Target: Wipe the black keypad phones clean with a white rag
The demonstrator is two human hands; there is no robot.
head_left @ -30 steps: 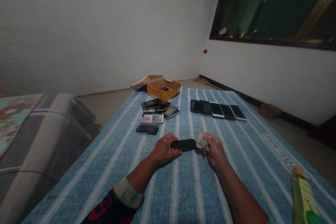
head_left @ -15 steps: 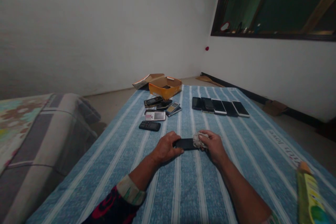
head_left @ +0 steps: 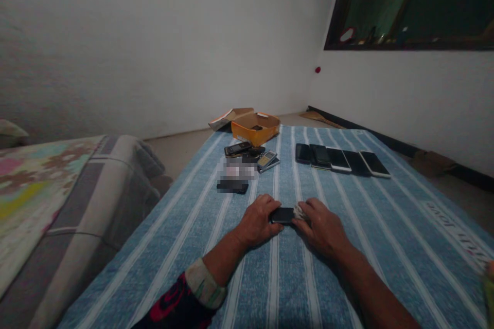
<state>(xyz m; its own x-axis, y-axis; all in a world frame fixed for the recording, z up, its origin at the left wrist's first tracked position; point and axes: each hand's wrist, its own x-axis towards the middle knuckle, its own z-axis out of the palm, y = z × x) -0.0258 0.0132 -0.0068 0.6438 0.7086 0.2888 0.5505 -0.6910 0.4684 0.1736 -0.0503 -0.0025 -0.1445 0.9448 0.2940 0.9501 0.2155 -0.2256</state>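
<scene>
Black phone (head_left: 281, 215) lies flat on a blue striped cover (head_left: 293, 288), its left end under the curled fingers (head_left: 270, 211) of the left hand (head_left: 258, 222), which close over it. At its other end, the nearly closed fingers (head_left: 309, 213) of the right hand (head_left: 320, 227) pinch a crumpled white cloth (head_left: 300, 212) against the phone. Ahead of the hands, a black keypad phone (head_left: 232, 186) and a blurred phone (head_left: 239, 169) lie just beside a small heap of older phones (head_left: 245, 152). To the right, five smartphones (head_left: 339, 160) sit in a row. Beyond them, an open orange box (head_left: 255, 128) stands at the cover's far edge, and a grey-edged mattress (head_left: 96, 190) lies to the left.
</scene>
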